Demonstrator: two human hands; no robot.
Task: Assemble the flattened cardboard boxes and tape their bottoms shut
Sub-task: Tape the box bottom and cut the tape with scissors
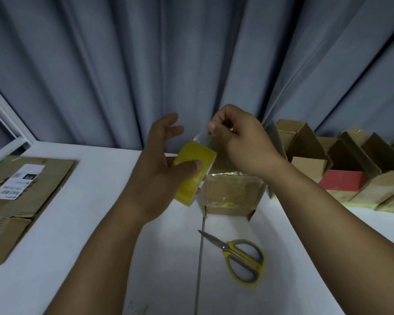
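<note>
Pinching tape strip (202,138), clasping yellow roll (195,172)

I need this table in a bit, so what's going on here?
A person is taping boxes. The left hand holds a tape roll while the right hand pinches its free end above a small cardboard box whose upturned side already carries tape. Scissors lie on the white table, flattened cardboard lies at the left, and assembled boxes stand in a row at the right.
</note>
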